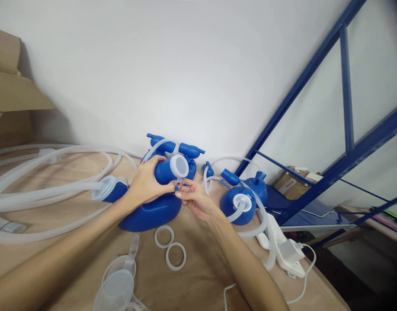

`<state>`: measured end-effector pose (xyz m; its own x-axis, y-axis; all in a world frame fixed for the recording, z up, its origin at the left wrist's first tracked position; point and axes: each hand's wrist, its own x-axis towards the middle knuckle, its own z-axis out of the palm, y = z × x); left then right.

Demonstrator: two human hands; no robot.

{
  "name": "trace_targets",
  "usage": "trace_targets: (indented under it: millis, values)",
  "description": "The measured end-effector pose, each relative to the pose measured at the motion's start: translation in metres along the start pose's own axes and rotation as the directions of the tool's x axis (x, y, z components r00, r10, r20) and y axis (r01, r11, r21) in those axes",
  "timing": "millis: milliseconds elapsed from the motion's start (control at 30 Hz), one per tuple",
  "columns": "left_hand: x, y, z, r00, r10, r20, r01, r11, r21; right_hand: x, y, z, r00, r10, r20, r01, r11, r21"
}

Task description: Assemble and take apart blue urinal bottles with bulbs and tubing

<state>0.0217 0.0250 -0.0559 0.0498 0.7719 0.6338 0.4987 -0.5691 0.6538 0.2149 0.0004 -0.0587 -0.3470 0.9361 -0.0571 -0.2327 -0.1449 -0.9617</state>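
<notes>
A blue bottle (149, 214) on a busy desk (205, 276)

The desk is light brown and sits by a plain white wall (185, 77). A brown cardboard box (15, 90) is at the left, with long cloudy hoses (78, 149) curling in front of it. At the right stands a blue metal rack (346, 86). A white power strip (283, 250) lies on the desk near it, beside another blue bottle with a hose in its top (239, 207). Two white rings (168, 257) lie near the front, touching or nearly so. See-through lids (114, 289) lie to their left.

The first blue bottle is in the middle of the desk. It is smooth and a bit shiny, with a fat round body and a wide neck. A cloudy white lid (179, 166) covers the neck, with a little strap hanging down. The left hand (153, 179) is wrapped around the neck. The right hand (196, 196) has its finger and thumb close together by the strap, but I cannot tell what they pinch.
</notes>
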Motion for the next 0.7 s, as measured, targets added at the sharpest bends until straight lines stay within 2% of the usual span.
trace_targets:
  millis: [367,533,700]
  values:
    - [-0.002,-0.001,0.002,0.999,0.052,-0.008,-0.052,0.999,-0.008,0.0,-0.001,-0.003,0.999,-0.034,0.008,0.035,0.998,-0.052]
    - [0.0,-0.003,0.003,0.999,0.035,0.011,-0.035,0.998,-0.046,-0.005,-0.011,-0.007,0.988,-0.15,0.026,0.152,0.972,-0.178]
    - [0.004,-0.003,0.003,0.998,0.041,0.047,-0.038,0.997,-0.065,-0.006,-0.018,-0.015,0.954,-0.301,-0.007,0.28,0.895,-0.346]
